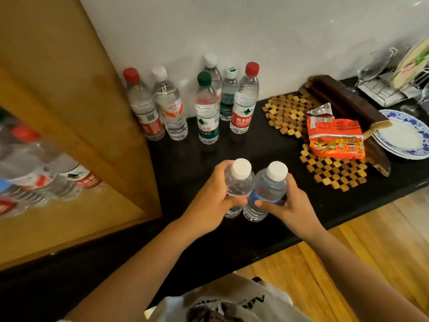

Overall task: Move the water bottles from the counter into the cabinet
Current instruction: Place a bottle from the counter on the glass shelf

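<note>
Both hands grip two bottles; six bottles stand behind.

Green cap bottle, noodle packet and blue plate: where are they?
Green cap bottle (pixel 207 108): head view, on its body.
Noodle packet (pixel 335 138): head view, on its orange front.
Blue plate (pixel 402 135): head view, on its white middle.

Counter black, glossy. Wall white. Cabinet door yellow-brown wood; floor lighter honey wood w/ plank lines. Bottles all clear plastic: two at front w/ white caps, the right one w/ blue label, the left one no colour seen on it. Back row: red caps + red labels on far-left bottle and far-right bottle; dark green cap + green/white label on middle bottle. Trivet mat tan-and-brown chequer tiles. Snack packet orange-red w/ silver torn top. Plate white centre, blue patterned rim.
</note>
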The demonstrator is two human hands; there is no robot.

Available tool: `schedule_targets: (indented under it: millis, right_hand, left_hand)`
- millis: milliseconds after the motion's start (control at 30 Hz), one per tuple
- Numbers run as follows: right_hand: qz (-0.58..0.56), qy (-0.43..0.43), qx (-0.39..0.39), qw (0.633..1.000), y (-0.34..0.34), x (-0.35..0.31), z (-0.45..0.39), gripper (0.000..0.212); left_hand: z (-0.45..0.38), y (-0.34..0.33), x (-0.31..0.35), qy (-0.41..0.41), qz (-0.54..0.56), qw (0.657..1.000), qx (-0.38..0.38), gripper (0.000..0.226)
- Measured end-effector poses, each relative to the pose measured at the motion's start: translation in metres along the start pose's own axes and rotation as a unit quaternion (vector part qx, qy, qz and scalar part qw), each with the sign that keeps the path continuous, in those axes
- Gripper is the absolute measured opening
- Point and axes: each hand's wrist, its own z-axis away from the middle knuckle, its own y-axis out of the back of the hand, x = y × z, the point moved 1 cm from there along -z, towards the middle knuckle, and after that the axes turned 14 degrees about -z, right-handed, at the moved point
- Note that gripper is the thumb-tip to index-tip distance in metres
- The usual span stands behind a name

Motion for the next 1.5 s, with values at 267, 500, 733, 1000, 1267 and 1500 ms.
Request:
schedule_targets:
  millis: [267,500,733,1000,1267,1500]
  right_hand:
    - [0.0,0.005,-0.07,0.998,-0.099,-0.024,0.041,0.07]
    - [-0.015,0.004,-0.16,0.987,-0.191,-0.05,0.051,0.065]
    - [-0.031,0.063,-0.135,0.988,-0.276,-0.078,0.038,0.063]
    - [-0.047,0.122,0.003,0.991,-0.317,-0.118,-0.025,0.072]
    - [-0.064,0.09,0.054,0.992,-0.337,-0.122,-0.081,0.068]
    - [-0.06,0.092,0.08,0.991,-0.344,-0.112,-0.091,0.07]
  left_hand:
    - [0.111,0.046,-0.054,0.048,0.013,0.999,-0.018,0.078]
    - [0.188,0.092,-0.107,0.09,0.038,0.994,0.058,0.074]
    - [0.244,0.144,-0.156,0.143,0.049,0.972,0.178,0.072]
    - [0.28,0.184,-0.195,0.15,0.072,0.958,0.235,0.073]
    - [0.277,0.178,-0.2,0.147,0.106,0.96,0.214,0.075]
    - [0.277,0.173,-0.198,0.15,0.137,0.952,0.23,0.076]
